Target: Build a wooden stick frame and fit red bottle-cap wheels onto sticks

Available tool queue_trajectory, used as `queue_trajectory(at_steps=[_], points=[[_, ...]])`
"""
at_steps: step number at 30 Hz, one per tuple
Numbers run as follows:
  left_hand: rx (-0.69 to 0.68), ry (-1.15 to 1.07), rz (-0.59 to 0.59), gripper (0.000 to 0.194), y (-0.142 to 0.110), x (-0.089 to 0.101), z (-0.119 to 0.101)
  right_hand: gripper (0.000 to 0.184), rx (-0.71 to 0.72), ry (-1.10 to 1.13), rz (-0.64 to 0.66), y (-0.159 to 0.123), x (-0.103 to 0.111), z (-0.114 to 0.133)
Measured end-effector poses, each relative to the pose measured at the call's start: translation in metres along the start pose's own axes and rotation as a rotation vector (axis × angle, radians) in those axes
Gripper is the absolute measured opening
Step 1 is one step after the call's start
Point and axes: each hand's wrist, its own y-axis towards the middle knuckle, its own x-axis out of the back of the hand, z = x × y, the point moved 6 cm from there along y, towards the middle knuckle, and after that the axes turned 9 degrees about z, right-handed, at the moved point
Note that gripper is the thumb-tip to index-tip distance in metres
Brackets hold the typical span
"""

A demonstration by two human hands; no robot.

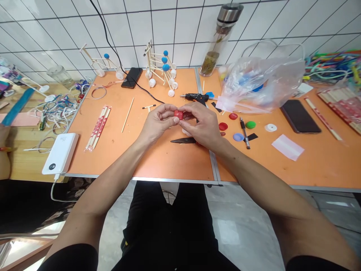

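- Orange surface (113,158) spans the view; clock directions below count from the hands, with 12 straight ahead.
- Left hand (159,122) and right hand (201,126) are together, their fingers clamped on one red cap (178,115), held at the centre above the surface.
- One plastic bag (262,84) lies at 1 o'clock.
- Two stick models (159,69) with blue balls stand at 11 o'clock.
- Two phones (300,116) lie at 3 and 11 o'clock.
- One power bank (60,153) lies at 8 o'clock.
- One glue gun (196,98) lies at 1 o'clock.
- One dark blade (183,140) lies at 6 o'clock, just below the hands.
- Four loose caps (223,126), two red, one blue and one green, lie at 3 o'clock.
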Motion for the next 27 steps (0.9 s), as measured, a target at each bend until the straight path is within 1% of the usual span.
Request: queue_trajectory(at_steps=[3, 6, 8, 14, 17, 21, 24, 27], points=[[0.012, 0.013, -0.014, 0.068, -0.002, -0.003, -0.004, 0.017, 0.010, 0.013, -0.009, -0.001, 0.001, -0.001], [0.019, 0.034, -0.037, 0.067, -0.005, -0.005, -0.008, 0.015, -0.052, 0.037, 0.015, -0.002, 0.001, -0.005], [0.011, 0.047, -0.042, 0.067, -0.006, -0.006, -0.010, 0.017, -0.094, 0.062, 0.026, -0.003, 0.001, -0.008], [-0.001, 0.048, -0.036, 0.062, -0.005, -0.003, -0.006, 0.020, -0.147, 0.091, 0.013, -0.002, 0.003, -0.009], [-0.006, 0.042, -0.049, 0.058, -0.004, -0.001, -0.003, 0.021, -0.151, 0.100, 0.002, -0.002, 0.004, -0.010], [-0.021, 0.050, -0.075, 0.053, -0.005, 0.001, -0.003, 0.020, -0.113, 0.124, -0.015, -0.002, 0.004, -0.009], [-0.039, 0.076, -0.067, 0.050, -0.005, 0.000, -0.006, 0.018, -0.134, 0.134, -0.013, -0.003, 0.002, -0.010], [-0.054, 0.100, -0.065, 0.050, -0.005, 0.000, -0.008, 0.020, -0.168, 0.155, -0.016, -0.003, 0.001, -0.012]])
